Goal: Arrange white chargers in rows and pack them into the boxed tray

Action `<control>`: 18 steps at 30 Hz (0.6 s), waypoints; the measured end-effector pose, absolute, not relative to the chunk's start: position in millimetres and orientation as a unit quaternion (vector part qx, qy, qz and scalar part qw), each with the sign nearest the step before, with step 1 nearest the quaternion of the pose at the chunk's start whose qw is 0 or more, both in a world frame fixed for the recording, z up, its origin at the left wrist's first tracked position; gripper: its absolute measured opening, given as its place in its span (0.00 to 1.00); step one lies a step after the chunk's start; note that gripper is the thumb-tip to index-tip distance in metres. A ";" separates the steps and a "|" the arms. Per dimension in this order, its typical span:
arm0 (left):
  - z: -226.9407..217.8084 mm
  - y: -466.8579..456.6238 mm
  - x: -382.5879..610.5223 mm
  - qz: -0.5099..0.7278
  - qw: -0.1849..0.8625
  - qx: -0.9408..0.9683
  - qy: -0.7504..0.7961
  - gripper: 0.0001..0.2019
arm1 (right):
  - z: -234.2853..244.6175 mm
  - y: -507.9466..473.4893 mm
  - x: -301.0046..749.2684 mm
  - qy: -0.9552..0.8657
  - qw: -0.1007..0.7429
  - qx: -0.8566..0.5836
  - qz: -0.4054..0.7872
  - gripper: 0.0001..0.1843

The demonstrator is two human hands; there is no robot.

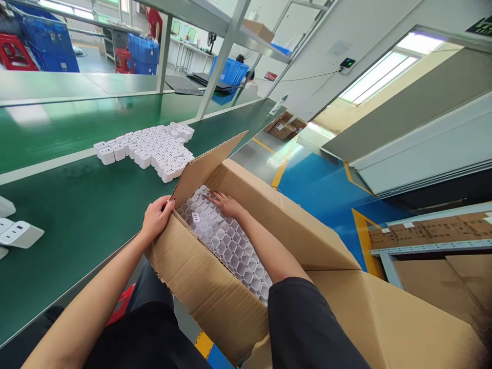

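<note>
An open cardboard box (215,287) stands beside the green table, with a white grid tray (230,246) of cells inside. One small white adapter (196,217) sits in a cell near the tray's far end. My left hand (157,218) is closed around the box's near corner edge, below the raised flap (207,164). My right hand (226,203) lies with fingers spread flat on the far end of the tray, holding nothing. A cluster of several white adapters (149,149) lies on the table beyond the box.
The green table (77,215) runs along my left, with more white parts (17,233) at its left edge. Shelf posts (223,56) rise behind it. Blue crates (230,72) and a person in red (154,21) are far back. Cardboard boxes (430,230) sit on a rack at right.
</note>
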State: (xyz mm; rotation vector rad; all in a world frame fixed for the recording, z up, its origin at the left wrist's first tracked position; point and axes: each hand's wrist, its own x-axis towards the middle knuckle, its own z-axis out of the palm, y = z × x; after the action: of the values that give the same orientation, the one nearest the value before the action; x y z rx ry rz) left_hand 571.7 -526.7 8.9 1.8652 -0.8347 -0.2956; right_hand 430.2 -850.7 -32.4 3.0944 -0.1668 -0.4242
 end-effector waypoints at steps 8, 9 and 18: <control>11.0 -526.0 568.2 -0.118 0.494 0.793 -0.337 0.16 | -49.4 -853.3 468.9 0.055 0.045 0.976 -0.206 0.63; 11.4 -525.9 567.7 -0.118 0.493 0.793 -0.337 0.16 | -50.9 -853.6 470.4 0.062 0.047 0.974 -0.212 0.66; 12.0 -525.4 566.2 -0.124 0.478 0.800 -0.339 0.16 | -52.3 -865.9 479.0 0.051 -0.005 0.973 -0.225 0.64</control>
State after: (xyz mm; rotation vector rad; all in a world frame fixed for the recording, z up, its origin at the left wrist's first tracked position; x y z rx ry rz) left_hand 566.2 -525.4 12.0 1.9542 -0.8284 -0.3015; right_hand 479.0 -865.9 -52.3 3.0670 0.1614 -0.7086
